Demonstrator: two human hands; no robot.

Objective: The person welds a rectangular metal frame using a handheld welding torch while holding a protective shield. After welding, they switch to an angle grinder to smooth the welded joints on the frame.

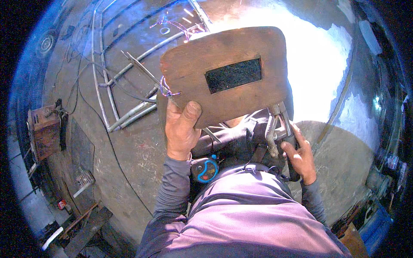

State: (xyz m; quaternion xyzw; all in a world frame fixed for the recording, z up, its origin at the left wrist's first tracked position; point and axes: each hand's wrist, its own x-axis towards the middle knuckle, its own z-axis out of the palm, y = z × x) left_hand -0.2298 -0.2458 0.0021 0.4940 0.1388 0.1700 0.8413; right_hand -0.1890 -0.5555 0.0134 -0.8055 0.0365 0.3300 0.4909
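A brown hand-held welding shield (185, 64) with a dark rectangular window (234, 75) is raised in front of me. My left hand (183, 129) grips its lower left edge, thumb across the near face and other fingers hidden behind. Thin purple wire (168, 89) is tied at that edge. Below the shield's lower right corner, my right hand (302, 157) is closed around a grey metal tube (284, 122), which joins other short tubes. The shield hides the tubes' far ends. A black and blue tape measure (206, 170) hangs at my waist.
A frame of welded metal tubes (105, 81) lies on the floor to the far left, with cables (79, 81) around it. Sparks (188, 16) show beyond the shield, and white glare (318, 56) washes out the right. A rusty box (45, 131) stands at left.
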